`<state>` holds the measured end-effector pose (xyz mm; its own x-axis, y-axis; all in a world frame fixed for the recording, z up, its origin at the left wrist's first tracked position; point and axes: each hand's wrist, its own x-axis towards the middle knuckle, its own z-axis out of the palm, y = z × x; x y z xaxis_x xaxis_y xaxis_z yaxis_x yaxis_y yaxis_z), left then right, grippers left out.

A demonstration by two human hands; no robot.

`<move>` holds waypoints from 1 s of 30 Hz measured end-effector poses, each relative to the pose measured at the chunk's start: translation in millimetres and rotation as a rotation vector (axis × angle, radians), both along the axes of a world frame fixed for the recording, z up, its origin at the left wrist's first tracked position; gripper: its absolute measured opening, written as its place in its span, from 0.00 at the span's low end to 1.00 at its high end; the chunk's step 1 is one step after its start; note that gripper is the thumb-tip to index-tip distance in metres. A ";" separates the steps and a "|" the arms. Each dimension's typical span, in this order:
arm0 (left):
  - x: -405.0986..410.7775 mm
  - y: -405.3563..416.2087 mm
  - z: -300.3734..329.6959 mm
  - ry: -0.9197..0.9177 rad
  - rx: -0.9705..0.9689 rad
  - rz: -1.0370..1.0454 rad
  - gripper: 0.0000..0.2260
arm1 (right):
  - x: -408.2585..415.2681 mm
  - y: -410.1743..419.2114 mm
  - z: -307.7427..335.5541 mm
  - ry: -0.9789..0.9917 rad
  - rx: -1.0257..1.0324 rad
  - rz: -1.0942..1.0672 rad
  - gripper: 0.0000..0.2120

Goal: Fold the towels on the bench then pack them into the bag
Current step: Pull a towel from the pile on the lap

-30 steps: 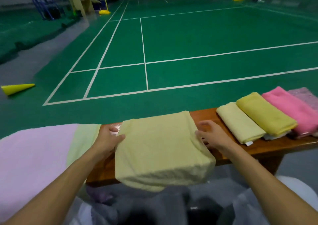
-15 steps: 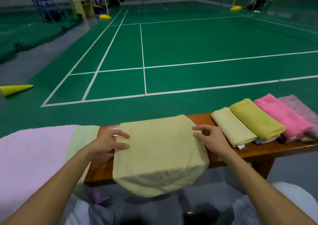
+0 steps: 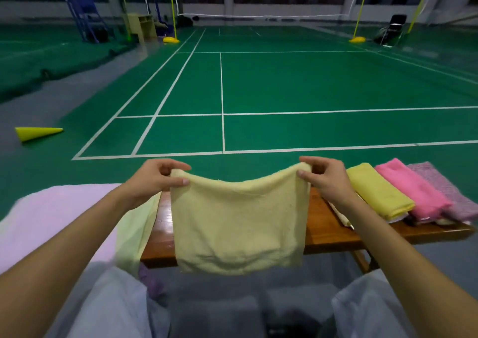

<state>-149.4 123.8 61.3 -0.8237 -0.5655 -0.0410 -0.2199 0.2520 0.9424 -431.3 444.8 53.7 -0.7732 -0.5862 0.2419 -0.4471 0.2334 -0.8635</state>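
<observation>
A pale yellow towel (image 3: 238, 224) hangs in the air above the wooden bench (image 3: 326, 231), folded over. My left hand (image 3: 152, 180) pinches its upper left corner and my right hand (image 3: 326, 177) pinches its upper right corner, so the top edge sags between them. Folded towels lie in a row on the bench's right part: a yellow one (image 3: 377, 190), a pink one (image 3: 411, 187) and a mauve speckled one (image 3: 445, 187). A cream towel (image 3: 341, 216) is mostly hidden behind my right wrist. No bag is clearly in view.
A lilac towel (image 3: 51, 224) and a light green towel (image 3: 134, 231) are spread on the bench's left end. My knees in pale trousers (image 3: 111, 304) are below the bench. Beyond lies a green badminton court (image 3: 284, 92) with a yellow cone (image 3: 36, 133) on the left.
Both hands took hold of the pale yellow towel's far corners and lifted it off the bench; it lay flat before. The camera tilted up toward the court.
</observation>
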 end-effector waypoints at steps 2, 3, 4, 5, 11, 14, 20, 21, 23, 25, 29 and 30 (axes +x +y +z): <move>-1.7 -4.2 15.6 0.014 -0.081 0.046 0.16 | -2.5 -3.6 22.9 0.054 -0.003 -0.002 0.21; -2.8 -6.8 22.7 0.027 -0.129 0.075 0.15 | -4.3 -5.2 34.2 0.081 0.008 -0.007 0.21; -4.2 -9.5 29.2 0.042 -0.183 0.101 0.15 | -6.8 -6.5 44.4 0.114 0.027 -0.012 0.22; -5.2 -11.9 35.8 0.056 -0.241 0.121 0.15 | -9.8 -7.5 53.3 0.156 0.050 -0.020 0.23; -12.8 -13.5 81.6 0.087 -0.537 0.165 0.12 | -18.7 -10.3 92.6 0.434 0.185 -0.116 0.22; -20.6 -8.0 105.1 0.067 -0.708 0.235 0.12 | -22.1 -10.1 104.5 0.521 0.208 -0.190 0.20; -33.1 5.2 125.5 0.131 -0.784 0.334 0.10 | -22.3 -9.1 114.8 0.626 0.276 -0.333 0.16; -34.2 6.7 126.2 0.141 -0.774 0.339 0.10 | -21.9 -8.4 115.2 0.634 0.279 -0.347 0.16; -34.4 7.0 125.4 0.170 -0.744 0.341 0.09 | -24.2 -7.5 114.0 0.645 0.277 -0.344 0.15; -33.6 6.5 122.4 0.216 -0.714 0.321 0.09 | -27.8 -6.2 110.5 0.643 0.261 -0.315 0.13; -33.9 13.9 109.9 0.269 -0.570 0.236 0.08 | -26.6 0.2 102.7 0.465 0.123 -0.199 0.11; -33.2 15.6 106.6 0.284 -0.522 0.221 0.09 | -24.0 1.5 101.1 0.396 0.066 -0.184 0.12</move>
<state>-182.6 139.4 167.8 -0.6235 -0.6100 0.4891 -0.0788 0.6714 0.7368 -455.3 446.3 154.8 -0.7216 -0.4713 0.5072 -0.6862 0.3893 -0.6145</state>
